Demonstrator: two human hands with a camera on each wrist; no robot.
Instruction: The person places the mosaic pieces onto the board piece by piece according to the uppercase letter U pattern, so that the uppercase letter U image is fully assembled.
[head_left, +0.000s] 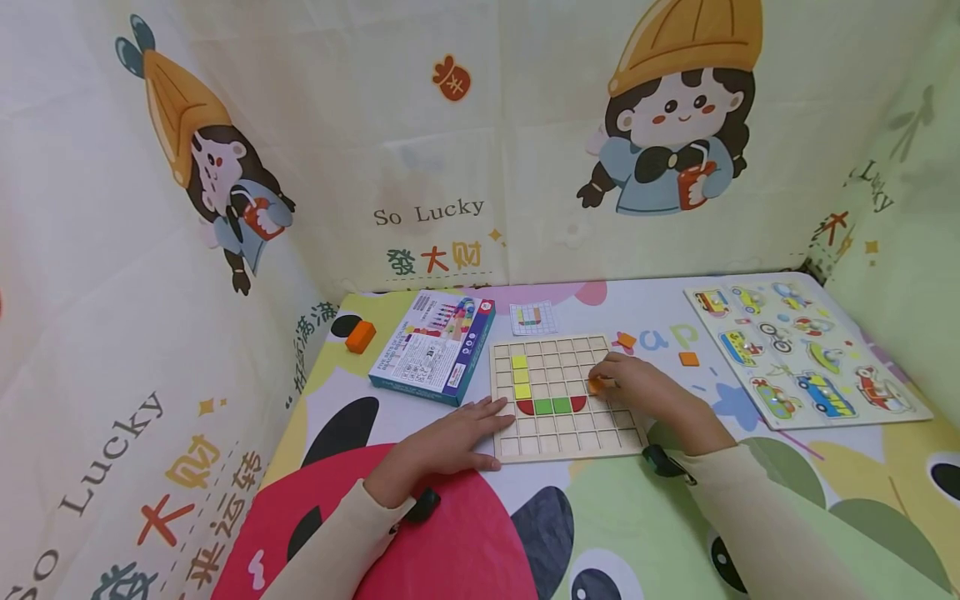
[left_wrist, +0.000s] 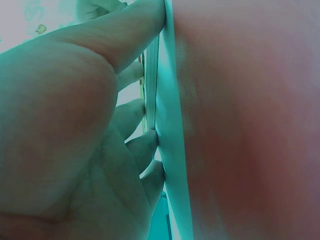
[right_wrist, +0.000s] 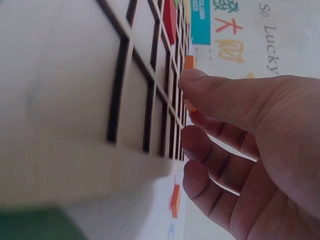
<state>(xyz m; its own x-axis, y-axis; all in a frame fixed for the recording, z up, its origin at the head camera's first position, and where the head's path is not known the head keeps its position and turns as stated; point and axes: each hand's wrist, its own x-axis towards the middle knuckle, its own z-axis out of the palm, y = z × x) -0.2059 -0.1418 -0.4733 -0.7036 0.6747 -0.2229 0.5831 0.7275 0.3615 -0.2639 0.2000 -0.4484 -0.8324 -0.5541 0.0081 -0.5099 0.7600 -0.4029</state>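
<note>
A wooden grid board [head_left: 555, 446] lies on the table. In it, yellow squares [head_left: 521, 377] form a column at the left, above a row with two green squares [head_left: 553, 406] between red rounded pieces [head_left: 578, 404]. My right hand [head_left: 648, 387] is over the board's right side, pinching a small orange piece [right_wrist: 189, 62] between thumb and fingers just over the grid. My left hand [head_left: 457, 433] lies with fingers spread and extended, fingertips at the board's left edge. In the left wrist view its thumb and fingers [left_wrist: 142, 145] reach towards the board's side.
A printed card [head_left: 532, 317] with a coloured grid pattern lies behind the board. A blue-edged box [head_left: 431, 346] and an orange block [head_left: 361, 337] are at the left. Loose orange pieces [head_left: 689, 358] lie right of the board, near a vehicle picture puzzle [head_left: 810, 350].
</note>
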